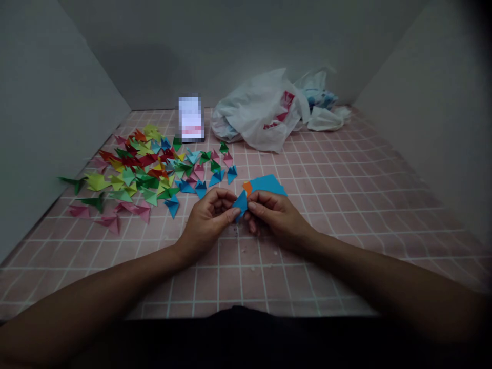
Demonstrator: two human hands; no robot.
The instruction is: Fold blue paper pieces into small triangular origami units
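Observation:
Between my two hands is a small piece of folded blue paper (241, 201), raised a little over the table. My left hand (210, 218) pinches its left side between thumb and fingers. From the other side, the thumb and forefinger of my right hand (279, 212) grip its right edge. Just behind my right hand lie blue paper sheets (269, 183), with a bit of orange paper (247, 188) showing beside them. My right fingers partly hide these sheets. To the left, many folded paper pieces (148, 180) in several colours are spread in a loose heap.
A pink checked cloth (346, 220) covers the table. A phone with a lit, blurred screen (191, 119) stands at the back. Right of it rest a crumpled white plastic bag (261, 110) and a second bag (326, 117). Pale walls enclose the back and both sides.

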